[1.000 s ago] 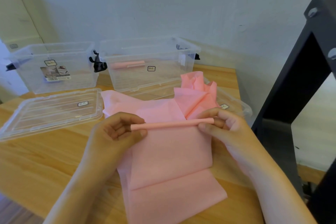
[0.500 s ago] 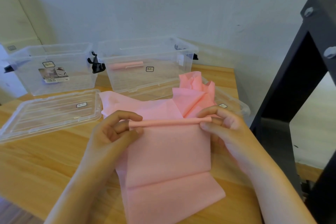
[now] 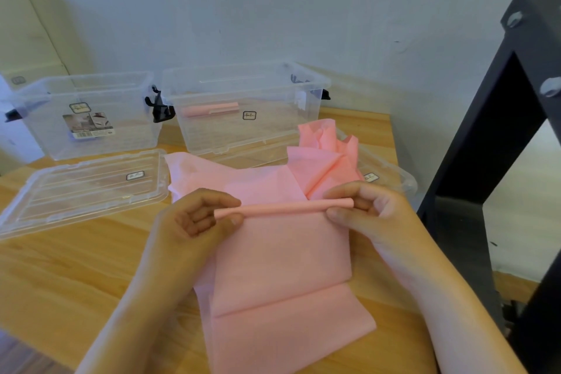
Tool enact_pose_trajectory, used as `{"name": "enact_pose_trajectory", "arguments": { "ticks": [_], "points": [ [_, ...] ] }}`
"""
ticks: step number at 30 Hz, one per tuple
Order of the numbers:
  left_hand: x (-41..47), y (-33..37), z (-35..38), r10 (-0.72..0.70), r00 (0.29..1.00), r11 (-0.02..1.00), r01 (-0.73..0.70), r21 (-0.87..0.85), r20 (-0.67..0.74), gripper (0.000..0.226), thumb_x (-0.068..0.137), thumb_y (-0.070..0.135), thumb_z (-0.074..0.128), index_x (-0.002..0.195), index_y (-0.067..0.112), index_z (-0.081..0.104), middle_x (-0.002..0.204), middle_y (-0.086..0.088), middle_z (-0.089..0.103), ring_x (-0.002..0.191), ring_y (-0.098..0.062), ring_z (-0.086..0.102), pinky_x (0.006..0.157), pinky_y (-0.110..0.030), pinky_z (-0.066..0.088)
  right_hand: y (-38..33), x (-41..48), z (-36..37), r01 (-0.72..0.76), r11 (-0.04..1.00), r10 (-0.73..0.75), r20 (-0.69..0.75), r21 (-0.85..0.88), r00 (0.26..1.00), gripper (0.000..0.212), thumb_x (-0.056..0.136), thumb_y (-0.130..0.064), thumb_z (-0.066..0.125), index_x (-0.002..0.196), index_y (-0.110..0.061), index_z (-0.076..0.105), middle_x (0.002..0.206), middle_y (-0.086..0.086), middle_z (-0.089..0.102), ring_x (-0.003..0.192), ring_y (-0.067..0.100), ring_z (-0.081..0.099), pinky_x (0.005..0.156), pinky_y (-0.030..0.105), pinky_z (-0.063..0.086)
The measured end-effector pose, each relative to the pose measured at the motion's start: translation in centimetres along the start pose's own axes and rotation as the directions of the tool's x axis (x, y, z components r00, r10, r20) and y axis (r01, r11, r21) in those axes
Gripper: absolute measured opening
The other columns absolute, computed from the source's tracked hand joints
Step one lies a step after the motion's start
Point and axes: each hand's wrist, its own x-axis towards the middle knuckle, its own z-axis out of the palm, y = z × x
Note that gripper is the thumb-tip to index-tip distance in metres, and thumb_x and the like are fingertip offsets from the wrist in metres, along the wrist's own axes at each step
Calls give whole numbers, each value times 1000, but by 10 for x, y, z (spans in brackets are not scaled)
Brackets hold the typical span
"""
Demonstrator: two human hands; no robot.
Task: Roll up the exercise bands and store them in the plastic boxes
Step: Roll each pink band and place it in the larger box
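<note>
Pink band (image 3: 282, 255): thin tight roll at top, rest flat w/ maybe one crease; both hands' fingers (image 3: 340, 191) pinching roll ends.

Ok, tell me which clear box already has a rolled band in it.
The right box: a pink roll lies inside it. The left box, with the paper label, shows none.

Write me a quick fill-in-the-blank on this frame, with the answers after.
1. The left hand and right hand pinch the rolled edge of a ____ exercise band.
2. A rolled band lies in the clear box on the ____.
3. The loose lid rests on the ____ table.
Answers: pink; right; wooden.
</note>
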Motion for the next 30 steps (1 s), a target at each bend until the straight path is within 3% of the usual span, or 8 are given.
{"name": "enact_pose_trajectory", "arguments": {
  "ticks": [4, 7, 11, 14, 18, 21, 23, 30],
  "points": [
    [-3, 6, 1, -32, 998, 997, 35, -70, 45, 8, 74, 19, 66, 79, 24, 69, 60, -7, 59, 49, -9, 47, 46, -14, 39, -1, -1, 1, 15, 1000, -15, 2, 19, 1000, 12, 83, -1, 64, 94, -1, 67, 76, -4, 70, 71, -1, 62, 63, 5, 46],
    [-5, 9, 2, -57, 997, 991, 62, -117, 50, 7, 76, 20, 65, 81, 22, 67, 58, -8, 56, 47, -10, 44, 42, -16, 35, -3, -2, 1, 11, 998, -12, 19, 55, 1000, 11, 82, 1, 64, 91, -3, 66, 74, -2, 69, 70, 3, 63, 63, 9, 47],
    [-5, 8, -3, -84, 994, 985, 94, -144, 76, 18, 69, 23, 81, 81, 24, 67, 63, -2, 56, 52, -9, 44, 44, -17, 35, -4, -1, 2, 0, 998, -2, 32, 59, 999, 15, 77, 4, 67, 88, -5, 67, 73, -2, 69, 70, 5, 63, 64, 11, 48],
    [-3, 6, -4, -66, 995, 993, 73, -95, 74, 24, 68, 35, 84, 78, 22, 66, 64, -4, 52, 54, -12, 42, 45, -18, 33, -5, 0, 4, 3, 998, -5, 22, 67, 1000, 18, 70, -8, 70, 87, -3, 67, 70, -4, 68, 67, 3, 63, 63, 11, 48],
    [-1, 1, -2, -52, 998, 996, 55, -75, 44, 19, 68, 19, 82, 80, 21, 67, 70, -8, 61, 65, -19, 51, 53, -17, 43, -3, -1, 4, -2, 999, 2, 3, 41, 1000, 17, 74, -4, 70, 91, -2, 67, 73, -3, 69, 67, 1, 62, 61, 9, 47],
    [0, 1, -2, -41, 998, 997, 44, -69, 36, 28, 63, 12, 84, 85, 27, 74, 80, -2, 72, 73, -10, 64, 64, -14, 51, -1, -2, 2, -26, 999, 26, 9, 20, 1000, 20, 76, 4, 69, 94, -5, 70, 80, -1, 73, 73, 1, 65, 62, 8, 46],
    [1, 1, -2, -32, 999, 999, 33, -32, 24, 22, 66, 10, 78, 80, 27, 75, 80, 2, 72, 74, -7, 64, 66, -12, 50, -3, -1, 2, -24, 1000, 24, 22, 1, 999, 18, 77, 4, 69, 92, -6, 72, 79, -4, 72, 74, 1, 65, 63, 8, 46],
    [-6, 10, 4, -76, 995, 990, 83, -115, 61, 9, 77, 13, 63, 85, 17, 67, 52, -6, 57, 43, -8, 48, 40, -14, 35, -3, -3, 5, 33, 999, -33, 17, 36, 999, 9, 82, 0, 64, 89, -6, 67, 72, -2, 68, 69, 1, 60, 62, 7, 44]
  ]
}}
